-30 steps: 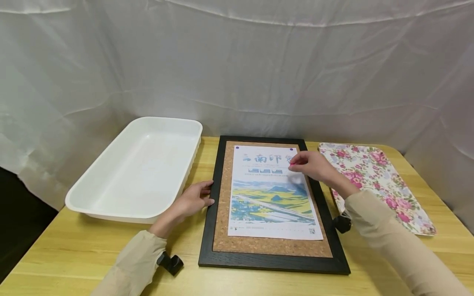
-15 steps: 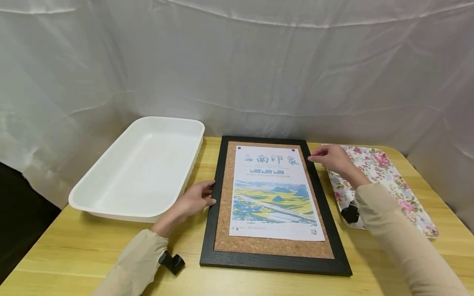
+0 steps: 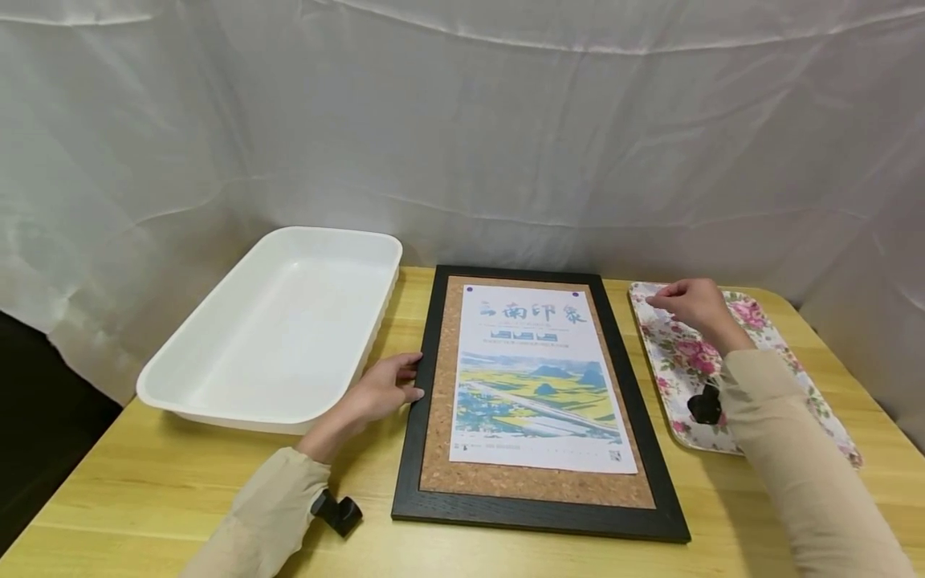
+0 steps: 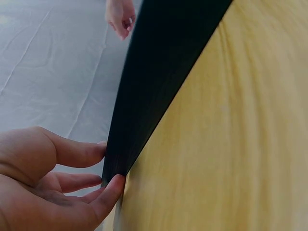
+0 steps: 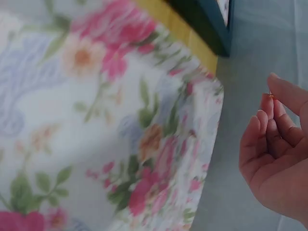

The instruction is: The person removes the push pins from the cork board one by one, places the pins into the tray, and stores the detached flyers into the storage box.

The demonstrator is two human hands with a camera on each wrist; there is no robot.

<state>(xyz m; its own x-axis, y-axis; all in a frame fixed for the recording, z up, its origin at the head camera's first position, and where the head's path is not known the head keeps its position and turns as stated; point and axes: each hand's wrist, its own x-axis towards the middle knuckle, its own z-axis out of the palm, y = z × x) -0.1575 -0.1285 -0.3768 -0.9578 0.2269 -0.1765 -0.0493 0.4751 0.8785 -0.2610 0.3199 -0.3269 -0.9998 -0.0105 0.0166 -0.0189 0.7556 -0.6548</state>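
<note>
Fingers of the right hand [image 3: 692, 303] pinch something tiny (unclear what) over the floral tray's [image 3: 784, 377] far corner; left hand [image 3: 379, 391], relaxed, touches the corkboard frame [image 3: 421, 417].

We count one white tub [image 3: 278, 321], one floral tray [image 3: 730, 361], one framed corkboard [image 3: 535, 514], one poster [image 3: 538, 377], seemingly one blue pin [image 3: 467, 288], and two hands.

Your black-framed cork board [image 3: 536, 490] lies flat on the surface, a landscape poster [image 3: 538, 377] on its cork. Just right of it lies the floral tray [image 3: 686, 377], flat and lengthwise.
</note>
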